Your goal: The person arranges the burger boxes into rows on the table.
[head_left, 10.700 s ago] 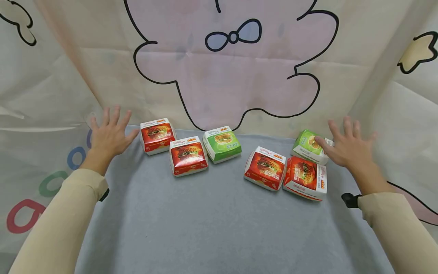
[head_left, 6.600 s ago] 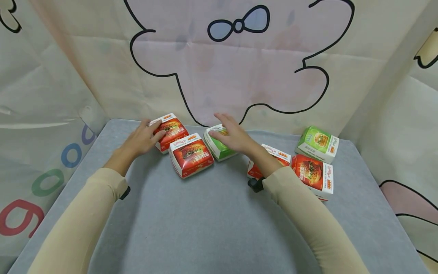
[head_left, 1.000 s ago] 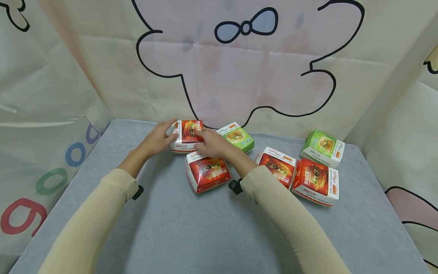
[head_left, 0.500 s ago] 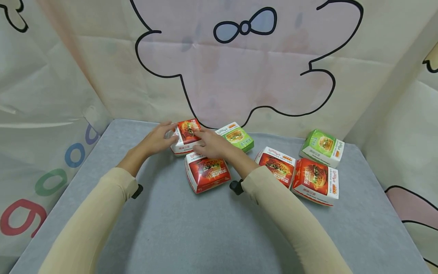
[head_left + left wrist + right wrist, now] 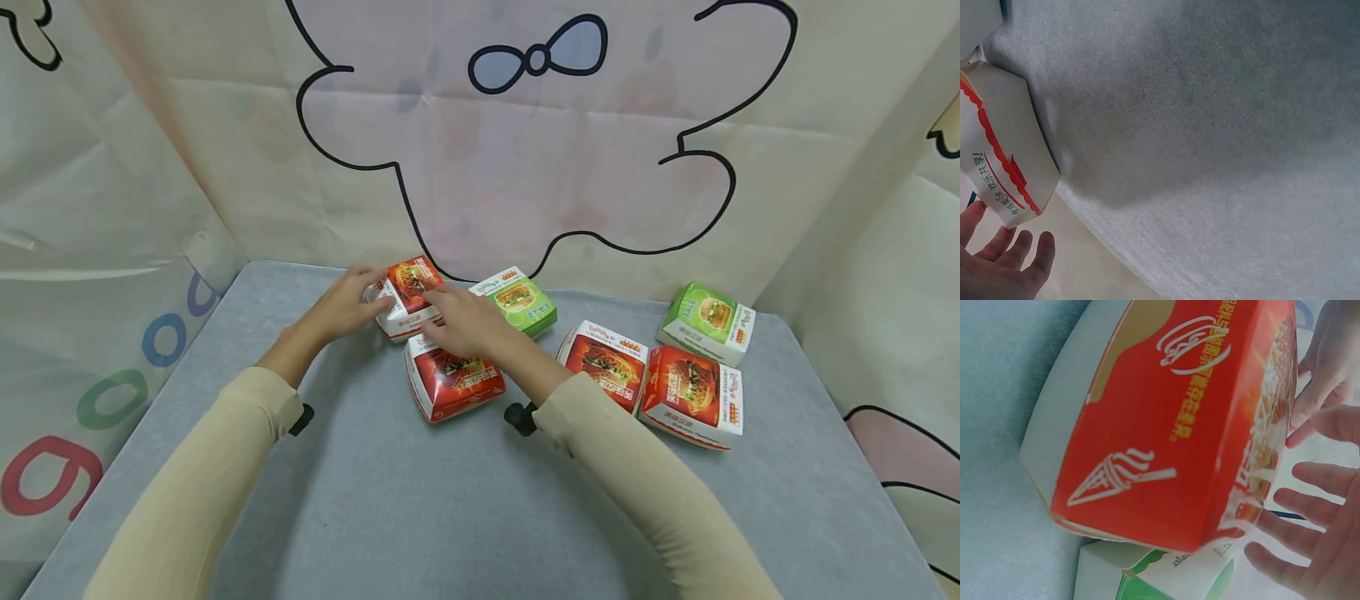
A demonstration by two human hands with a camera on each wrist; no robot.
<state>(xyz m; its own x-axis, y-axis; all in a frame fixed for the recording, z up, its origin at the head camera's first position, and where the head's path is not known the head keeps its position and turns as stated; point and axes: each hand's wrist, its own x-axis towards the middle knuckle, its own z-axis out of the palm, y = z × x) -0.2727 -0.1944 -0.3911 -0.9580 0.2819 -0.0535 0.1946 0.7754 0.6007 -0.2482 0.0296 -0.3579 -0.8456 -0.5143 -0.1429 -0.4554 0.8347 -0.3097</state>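
Observation:
Between the two hands, a red-and-white burger box (image 5: pixel 412 287) sits turned at the back of the table. My left hand (image 5: pixel 343 307) touches its left side, fingers loosely spread; in the left wrist view its fingertips meet the white lower box wall (image 5: pixel 1032 144). My right hand (image 5: pixel 474 321) reaches over a second red burger box (image 5: pixel 461 387) in front, its fingertips at the first box's right side. The right wrist view shows its fingers fairly straight; that nearer box fills much of the view. Whether the right fingertips press is unclear.
A green burger box (image 5: pixel 521 302) stands just behind my right hand. Farther right are two red boxes (image 5: pixel 607 362), (image 5: pixel 690 396) close together and another green box (image 5: pixel 708 323). A printed cloth wall (image 5: pixel 510 192) borders the back of the grey table (image 5: pixel 390 500).
Over the last second the rear red box has turned counterclockwise between my hands, which have barely shifted. Since the oldest frames, the front red box and nearby green box have moved right.

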